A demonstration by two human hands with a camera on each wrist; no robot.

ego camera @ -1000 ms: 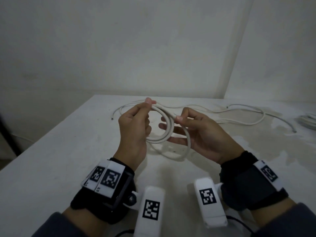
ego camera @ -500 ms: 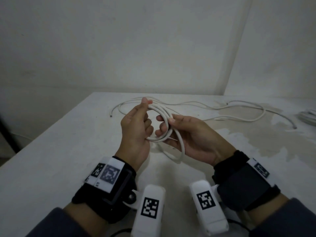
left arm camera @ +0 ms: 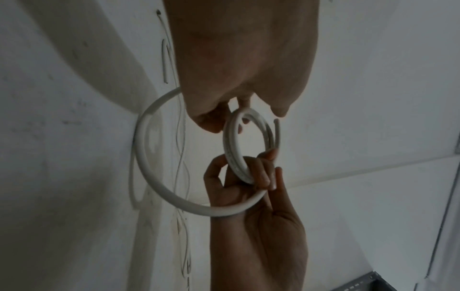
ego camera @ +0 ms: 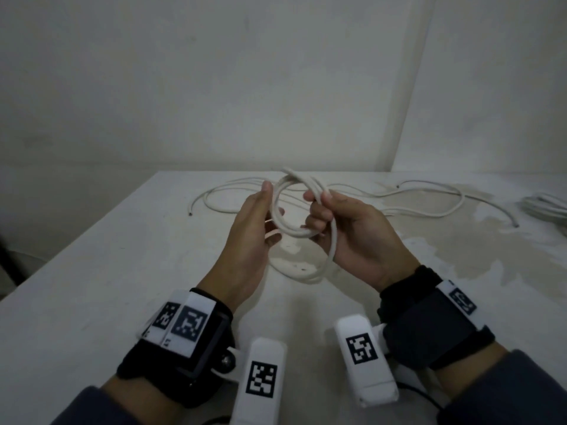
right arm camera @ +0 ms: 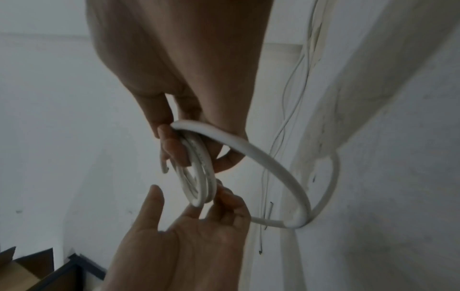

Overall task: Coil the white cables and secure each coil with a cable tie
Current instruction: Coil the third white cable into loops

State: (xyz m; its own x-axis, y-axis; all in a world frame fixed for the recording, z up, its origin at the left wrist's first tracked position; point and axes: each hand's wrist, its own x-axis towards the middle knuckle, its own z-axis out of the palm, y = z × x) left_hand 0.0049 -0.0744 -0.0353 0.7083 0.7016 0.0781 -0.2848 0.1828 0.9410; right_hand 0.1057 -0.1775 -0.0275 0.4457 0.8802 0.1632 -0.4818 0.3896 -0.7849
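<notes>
A white table (ego camera: 92, 271) stands pushed into the corner of plain white walls (ego camera: 214, 81), its top scuffed and blotched with a greyish stain (ego camera: 460, 240) on the right. Low in the right wrist view, a cardboard box (right arm camera: 15, 275) sits beside a dark metal frame (right arm camera: 74, 267).

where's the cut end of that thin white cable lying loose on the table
In the head view the thin white cable's cut end lies on the white table, left of the left hand, toward the far-left edge.
</notes>
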